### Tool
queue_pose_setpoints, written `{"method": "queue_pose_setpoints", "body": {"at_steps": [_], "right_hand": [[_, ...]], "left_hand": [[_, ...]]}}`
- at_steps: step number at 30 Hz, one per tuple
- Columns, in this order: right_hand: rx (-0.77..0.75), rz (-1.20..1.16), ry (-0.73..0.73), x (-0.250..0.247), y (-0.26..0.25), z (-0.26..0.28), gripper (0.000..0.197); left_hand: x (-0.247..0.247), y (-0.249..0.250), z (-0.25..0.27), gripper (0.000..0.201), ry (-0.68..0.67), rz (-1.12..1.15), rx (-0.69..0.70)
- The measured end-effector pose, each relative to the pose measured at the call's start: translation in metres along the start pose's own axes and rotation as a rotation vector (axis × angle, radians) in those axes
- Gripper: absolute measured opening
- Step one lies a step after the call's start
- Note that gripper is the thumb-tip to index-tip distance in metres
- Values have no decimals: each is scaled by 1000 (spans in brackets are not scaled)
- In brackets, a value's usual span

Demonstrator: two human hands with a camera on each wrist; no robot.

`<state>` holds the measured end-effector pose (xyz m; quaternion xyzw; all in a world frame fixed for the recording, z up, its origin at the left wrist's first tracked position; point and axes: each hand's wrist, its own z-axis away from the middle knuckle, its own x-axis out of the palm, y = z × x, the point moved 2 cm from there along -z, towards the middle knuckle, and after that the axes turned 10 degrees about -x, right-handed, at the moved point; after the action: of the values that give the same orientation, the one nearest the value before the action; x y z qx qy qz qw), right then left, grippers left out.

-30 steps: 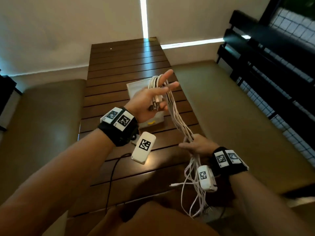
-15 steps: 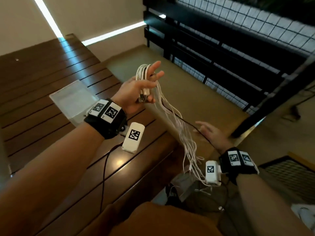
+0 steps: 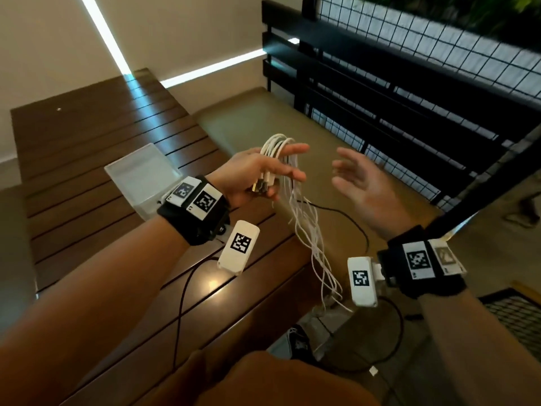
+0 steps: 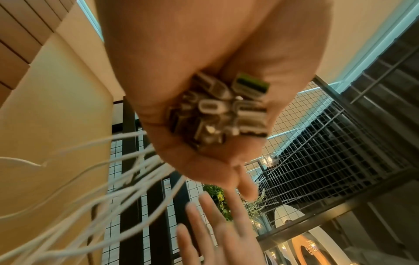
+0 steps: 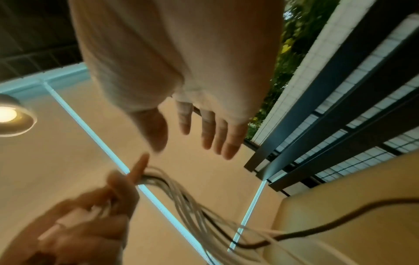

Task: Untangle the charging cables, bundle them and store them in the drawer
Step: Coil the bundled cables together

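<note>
A bunch of white charging cables point(image 3: 304, 218) is looped over my left hand point(image 3: 288, 171), which is held up over the table's right edge. Its thumb and lower fingers pinch the plugs point(image 4: 226, 111) against the palm, while the upper fingers stay straight. The loose strands point(image 4: 127, 179) hang down past the table edge. My right hand point(image 3: 355, 174) hovers just right of the bunch, palm toward it, with its fingers point(image 5: 211, 132) spread and nothing in it. A translucent plastic drawer box point(image 3: 140, 174) stands on the table behind my left wrist.
The dark slatted wooden table point(image 3: 87, 148) stretches to the left, and an olive bench cushion point(image 3: 263, 118) lies on its right. A black slatted and mesh railing point(image 3: 380, 83) rises further right. A thin black cable point(image 3: 345, 215) runs across the cushion, and more cables lie on the floor below.
My right hand has let go of the hanging cable strands and risen, open, to beside the left hand. The left hand keeps its hold. The head view has swung to the right.
</note>
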<state>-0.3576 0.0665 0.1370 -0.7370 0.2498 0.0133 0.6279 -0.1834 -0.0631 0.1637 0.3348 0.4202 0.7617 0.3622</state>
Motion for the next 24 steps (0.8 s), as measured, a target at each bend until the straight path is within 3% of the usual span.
{"method": "queue_pose_setpoints", "body": {"at_steps": [3, 4, 8, 10, 12, 14, 15, 18, 19, 21, 23, 24], "right_hand": [[56, 57, -260, 32, 0, -22, 86], [100, 64, -335, 44, 6, -25, 86], [370, 192, -546, 79, 61, -5, 53], [459, 205, -553, 80, 105, 10, 45], [502, 245, -557, 74, 136, 12, 48], [475, 278, -632, 70, 144, 4, 91], [442, 265, -598, 70, 132, -4, 109], [190, 24, -335, 72, 68, -39, 121], [80, -67, -303, 76, 44, -50, 113], [-107, -164, -394, 91, 18, -65, 67], [-126, -52, -579, 106, 17, -70, 14], [-71, 41, -662, 108, 28, -72, 10]], "left_hand": [[1, 4, 5, 55, -151, 62, 99], [0, 8, 7, 58, -153, 104, 153], [-22, 34, 24, 61, -31, 174, 337], [-35, 42, 36, 59, 17, 152, 349], [-43, 41, 43, 58, 17, 109, 274], [-43, 31, 43, 58, -27, 55, 164], [-42, 26, 41, 58, -52, 40, 119], [-33, 18, 33, 54, -115, 38, 48], [-29, 17, 32, 54, -141, 39, 41], [-21, 17, 30, 54, -186, 42, 44], [-19, 20, 32, 53, -198, 50, 86], [-21, 22, 35, 53, -193, 62, 110]]}}
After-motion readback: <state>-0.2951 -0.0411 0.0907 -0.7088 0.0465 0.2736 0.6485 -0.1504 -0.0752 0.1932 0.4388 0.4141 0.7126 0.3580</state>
